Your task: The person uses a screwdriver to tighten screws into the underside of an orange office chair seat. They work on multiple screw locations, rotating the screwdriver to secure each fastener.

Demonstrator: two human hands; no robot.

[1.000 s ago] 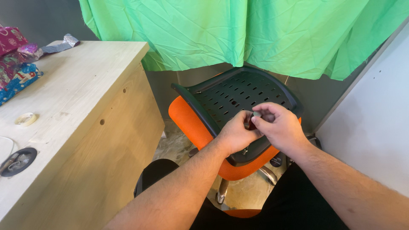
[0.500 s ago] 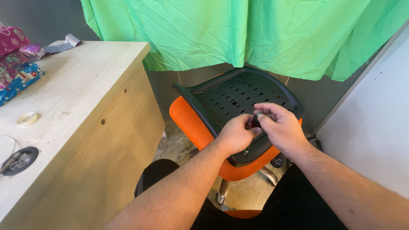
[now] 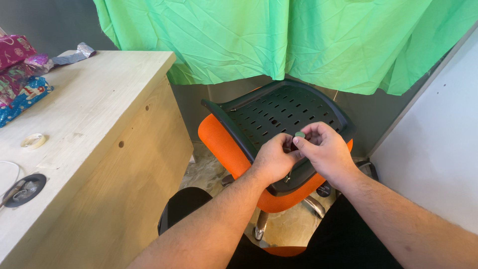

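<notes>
My left hand (image 3: 274, 158) and my right hand (image 3: 323, 149) meet in front of me over a tipped orange office chair (image 3: 224, 144) with a black perforated back (image 3: 279, 112). Between the fingertips of my right hand sits a small round grey-green piece (image 3: 299, 134). My left hand's fingers are curled around something small and dark right beside it; most of that thing is hidden. A small metal bit hangs below my left hand.
A light wooden desk (image 3: 89, 124) stands at the left with a roll of tape (image 3: 33, 141), gift-wrapped parcels (image 3: 20, 74) and a round cable grommet (image 3: 24, 189). A green cloth (image 3: 279, 40) hangs behind the chair. A white panel (image 3: 438, 149) stands at the right.
My hands have stayed together over the chair back, shifting only slightly. The small round piece now shows at my right fingertips.
</notes>
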